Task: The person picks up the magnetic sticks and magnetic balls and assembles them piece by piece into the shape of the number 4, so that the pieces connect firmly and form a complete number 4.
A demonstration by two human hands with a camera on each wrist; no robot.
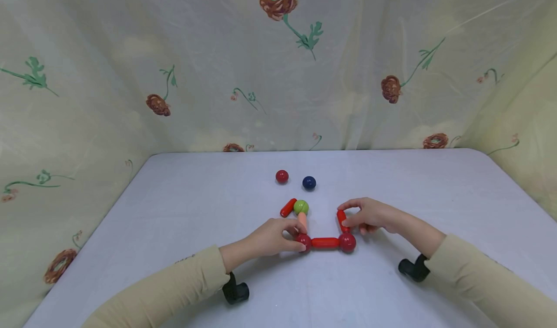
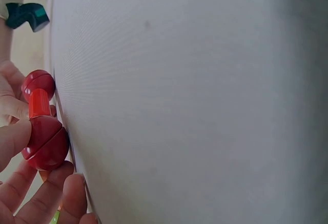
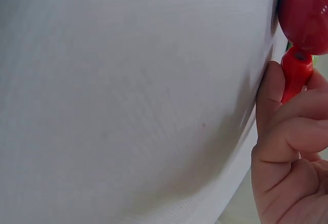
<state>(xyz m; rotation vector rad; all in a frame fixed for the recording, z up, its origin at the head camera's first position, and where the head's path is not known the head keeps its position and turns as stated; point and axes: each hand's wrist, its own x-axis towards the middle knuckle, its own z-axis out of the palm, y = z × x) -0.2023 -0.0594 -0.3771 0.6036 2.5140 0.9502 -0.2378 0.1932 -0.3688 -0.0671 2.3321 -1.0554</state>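
Observation:
On the white table, my left hand (image 1: 276, 236) grips a dark red ball (image 1: 304, 243) between thumb and fingers. A red rod (image 1: 325, 243) joins that ball to a second dark red ball (image 1: 347, 242) on the right. From the held ball a pale orange rod (image 1: 302, 220) runs back to a green ball (image 1: 301, 206). My right hand (image 1: 370, 215) pinches another red rod (image 1: 342, 220), whose near end meets the right ball. In the right wrist view, this rod (image 3: 296, 73) shows a hole in its end, close against the ball (image 3: 306, 16).
A loose-looking red rod (image 1: 288, 207) lies beside the green ball; whether they are joined I cannot tell. Farther back sit a red ball (image 1: 282, 176) and a dark blue ball (image 1: 309, 183). A flowered curtain (image 1: 209, 67) hangs behind the table.

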